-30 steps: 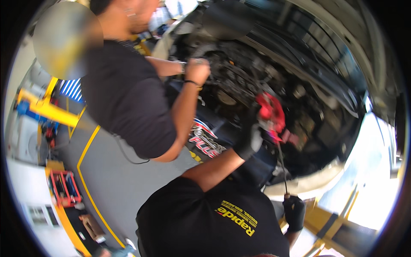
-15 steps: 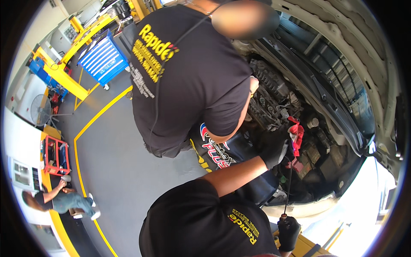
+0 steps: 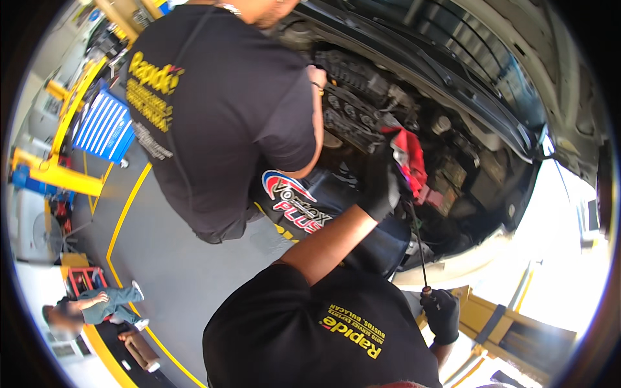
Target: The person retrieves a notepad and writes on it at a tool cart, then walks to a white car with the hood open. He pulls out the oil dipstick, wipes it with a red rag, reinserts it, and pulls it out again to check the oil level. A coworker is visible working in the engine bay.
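My left hand (image 3: 381, 191), in a dark glove, reaches over the front of an open engine bay and is closed on a crumpled red rag (image 3: 409, 158). Its fingers are partly hidden by the back of the glove. Lower right, my right hand (image 3: 442, 317), also gloved in black, grips the brownish end of a long thin dark rod (image 3: 419, 249). The rod rises from that hand to just below the rag; whether its upper tip touches the cloth I cannot tell. Behind the rag lies the engine (image 3: 352, 107).
A co-worker in a black shirt (image 3: 220, 97) leans in at my left, a hand (image 3: 317, 76) over the engine. A black fender cover (image 3: 381, 242) drapes the car's front. The raised hood (image 3: 550, 84) hangs at right. Farther left are a blue tool cabinet (image 3: 103, 126) and another person (image 3: 103, 304).
My view has shifted, so the scene sits farther left. The rag is more spread out beside my left hand. Both hands keep their holds. The far person's pose has changed.
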Demonstrator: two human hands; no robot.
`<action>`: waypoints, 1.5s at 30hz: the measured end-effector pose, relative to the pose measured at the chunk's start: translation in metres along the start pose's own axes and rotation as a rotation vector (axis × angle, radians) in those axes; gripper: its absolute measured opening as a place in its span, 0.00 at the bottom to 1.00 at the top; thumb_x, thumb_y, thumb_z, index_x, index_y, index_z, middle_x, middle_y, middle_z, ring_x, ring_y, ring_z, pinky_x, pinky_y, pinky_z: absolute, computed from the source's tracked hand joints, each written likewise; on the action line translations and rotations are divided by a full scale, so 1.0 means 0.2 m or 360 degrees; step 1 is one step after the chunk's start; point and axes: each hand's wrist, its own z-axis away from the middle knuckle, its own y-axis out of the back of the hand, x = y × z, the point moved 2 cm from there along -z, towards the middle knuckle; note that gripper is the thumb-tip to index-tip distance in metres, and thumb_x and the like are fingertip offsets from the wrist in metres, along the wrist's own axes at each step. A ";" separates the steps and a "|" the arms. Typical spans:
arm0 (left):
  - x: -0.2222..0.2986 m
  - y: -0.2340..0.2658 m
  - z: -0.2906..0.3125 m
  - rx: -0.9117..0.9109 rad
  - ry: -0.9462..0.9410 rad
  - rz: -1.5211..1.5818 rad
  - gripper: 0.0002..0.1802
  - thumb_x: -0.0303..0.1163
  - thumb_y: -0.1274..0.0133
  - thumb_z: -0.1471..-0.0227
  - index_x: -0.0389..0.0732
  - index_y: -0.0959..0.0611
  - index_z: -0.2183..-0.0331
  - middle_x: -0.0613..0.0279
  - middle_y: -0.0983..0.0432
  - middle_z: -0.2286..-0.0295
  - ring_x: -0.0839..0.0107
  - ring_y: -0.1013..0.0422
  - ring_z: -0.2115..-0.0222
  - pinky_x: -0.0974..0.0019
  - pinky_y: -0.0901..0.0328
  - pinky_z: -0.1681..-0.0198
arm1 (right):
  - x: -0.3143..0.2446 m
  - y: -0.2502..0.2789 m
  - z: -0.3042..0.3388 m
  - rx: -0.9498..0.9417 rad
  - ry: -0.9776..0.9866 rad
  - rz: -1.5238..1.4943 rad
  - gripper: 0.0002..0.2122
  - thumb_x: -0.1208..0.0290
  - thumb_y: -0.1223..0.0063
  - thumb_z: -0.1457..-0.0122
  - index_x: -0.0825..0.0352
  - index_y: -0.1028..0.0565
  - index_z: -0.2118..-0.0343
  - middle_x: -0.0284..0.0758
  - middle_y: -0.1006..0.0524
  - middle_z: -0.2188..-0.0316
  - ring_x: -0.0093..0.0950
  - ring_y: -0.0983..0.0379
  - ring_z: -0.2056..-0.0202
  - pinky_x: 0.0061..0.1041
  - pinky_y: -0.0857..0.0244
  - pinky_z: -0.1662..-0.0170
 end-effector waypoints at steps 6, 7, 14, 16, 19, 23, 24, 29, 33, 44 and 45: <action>0.12 0.05 -0.22 0.0247 0.0180 0.0426 0.21 0.61 0.43 0.32 0.55 0.17 0.52 0.72 0.22 0.64 0.69 0.24 0.69 0.58 0.28 0.68 | 0.12 0.08 0.15 0.0061 -0.0285 -0.0012 0.09 0.82 0.32 0.45 0.70 0.13 0.61 0.39 0.20 0.74 0.33 0.21 0.71 0.33 0.31 0.66; 0.21 0.01 -0.22 0.0208 0.0183 0.0396 0.21 0.63 0.40 0.34 0.55 0.16 0.58 0.75 0.24 0.70 0.74 0.26 0.75 0.63 0.32 0.73 | 0.13 0.11 0.16 0.0045 -0.0328 -0.0002 0.09 0.83 0.32 0.45 0.70 0.13 0.61 0.39 0.19 0.73 0.33 0.21 0.71 0.32 0.31 0.65; 0.17 0.11 -0.32 0.0163 0.0290 0.0398 0.24 0.66 0.41 0.35 0.56 0.17 0.61 0.69 0.22 0.74 0.65 0.26 0.82 0.60 0.31 0.78 | 0.06 0.21 0.15 0.0145 -0.0304 0.0018 0.10 0.82 0.35 0.45 0.70 0.12 0.60 0.40 0.19 0.74 0.34 0.22 0.71 0.36 0.31 0.64; 0.17 0.13 -0.32 0.0135 0.0277 0.0361 0.24 0.66 0.43 0.33 0.56 0.17 0.59 0.70 0.21 0.73 0.65 0.24 0.79 0.61 0.28 0.74 | 0.07 0.21 0.14 0.0173 -0.0238 0.0042 0.10 0.83 0.35 0.45 0.70 0.12 0.60 0.40 0.20 0.75 0.34 0.23 0.72 0.36 0.31 0.65; 0.15 0.13 -0.30 0.0132 0.0188 0.0382 0.24 0.65 0.45 0.31 0.56 0.16 0.55 0.67 0.17 0.70 0.65 0.20 0.75 0.59 0.25 0.69 | 0.09 0.20 0.14 0.0184 -0.0169 0.0052 0.11 0.83 0.35 0.46 0.69 0.12 0.59 0.40 0.20 0.75 0.35 0.23 0.72 0.35 0.31 0.65; -0.02 0.18 -0.27 0.0076 0.0220 0.0357 0.23 0.63 0.45 0.30 0.56 0.16 0.51 0.69 0.17 0.67 0.66 0.21 0.74 0.58 0.25 0.71 | 0.08 0.14 0.08 0.0159 -0.0105 -0.0054 0.12 0.83 0.35 0.46 0.68 0.12 0.59 0.40 0.18 0.75 0.36 0.21 0.72 0.35 0.31 0.65; -0.06 0.24 -0.28 0.0099 0.0223 0.0329 0.25 0.64 0.44 0.31 0.56 0.16 0.50 0.70 0.17 0.67 0.65 0.22 0.76 0.57 0.27 0.73 | 0.07 0.12 0.06 0.0151 -0.0063 -0.0092 0.12 0.83 0.36 0.47 0.68 0.12 0.59 0.40 0.18 0.75 0.36 0.21 0.73 0.35 0.31 0.65; 0.00 0.26 -0.28 0.0263 0.0439 0.0457 0.27 0.68 0.46 0.32 0.57 0.14 0.51 0.71 0.17 0.70 0.60 0.27 0.82 0.50 0.30 0.76 | 0.09 0.09 0.05 0.0107 0.0087 -0.0001 0.08 0.81 0.33 0.48 0.69 0.13 0.64 0.40 0.21 0.78 0.39 0.24 0.74 0.39 0.34 0.66; 0.18 0.35 -0.35 0.0002 0.0444 0.0440 0.31 0.73 0.51 0.33 0.58 0.14 0.53 0.72 0.18 0.73 0.60 0.29 0.84 0.49 0.35 0.77 | 0.09 0.16 0.08 0.0237 -0.0017 -0.0064 0.09 0.82 0.35 0.49 0.68 0.13 0.64 0.40 0.23 0.78 0.38 0.25 0.74 0.38 0.35 0.67; 0.15 0.77 -0.18 0.0162 0.0410 -0.0193 0.16 0.44 0.46 0.25 0.44 0.15 0.49 0.64 0.15 0.56 0.70 0.20 0.53 0.58 0.26 0.47 | 0.44 0.55 0.39 0.0702 -0.0587 0.0266 0.07 0.79 0.41 0.32 0.72 0.23 0.70 0.31 0.31 0.76 0.22 0.35 0.75 0.28 0.46 0.71; 0.18 0.68 -0.11 -0.0318 0.0123 -0.1127 0.13 0.40 0.46 0.25 0.42 0.14 0.50 0.68 0.16 0.61 0.79 0.22 0.59 0.66 0.27 0.50 | 0.46 0.51 0.39 0.0742 -0.0563 0.0232 0.07 0.79 0.41 0.31 0.74 0.22 0.67 0.30 0.31 0.75 0.21 0.35 0.74 0.27 0.45 0.71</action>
